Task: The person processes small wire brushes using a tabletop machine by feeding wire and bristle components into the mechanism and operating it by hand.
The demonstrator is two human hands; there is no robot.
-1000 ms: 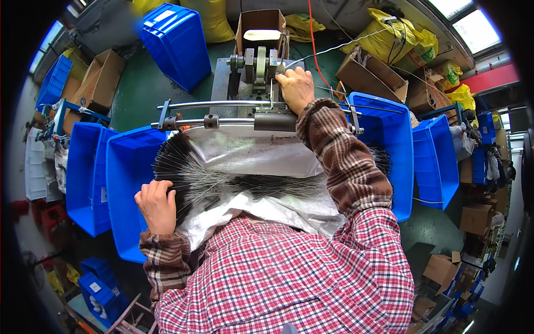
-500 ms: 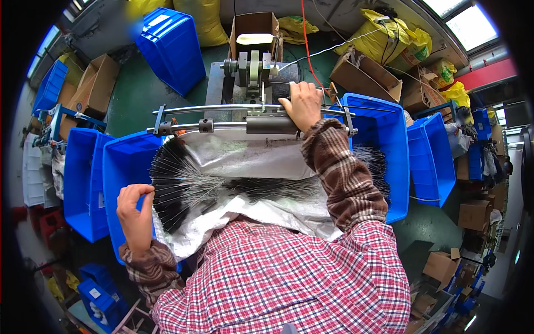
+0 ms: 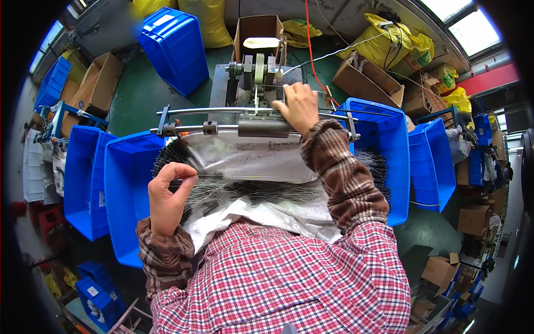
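Observation:
My left hand [image 3: 171,196] is closed, thumb and forefinger pinching one end of a thin metal wire [image 3: 236,176]. The wire stretches to the right above a grey-white sheet [image 3: 250,153]. Beneath that hand lies a bundle of thin wires with black ends [image 3: 208,192], partly hidden by it. My right hand [image 3: 301,109] bends over the rails of a small machine, closed on its sliding carriage, just beside a dark cylindrical sleeve [image 3: 264,128]. The undersides of those fingers are hidden. Behind the carriage stands the machine's pale wheel [image 3: 259,69].
Blue bins flank me at the left [image 3: 125,178] and right [image 3: 395,167]; dark-ended wires [image 3: 371,170] spread by the right one. White sacking [image 3: 239,209] covers my lap. A stacked blue crate [image 3: 175,53], cardboard boxes [image 3: 367,80] and yellow sacks [image 3: 386,42] stand beyond.
My left hand has moved right and slightly forward from the bundle's left edge, bringing a wire across the sheet. My right hand and the dark sleeve have shifted slightly left.

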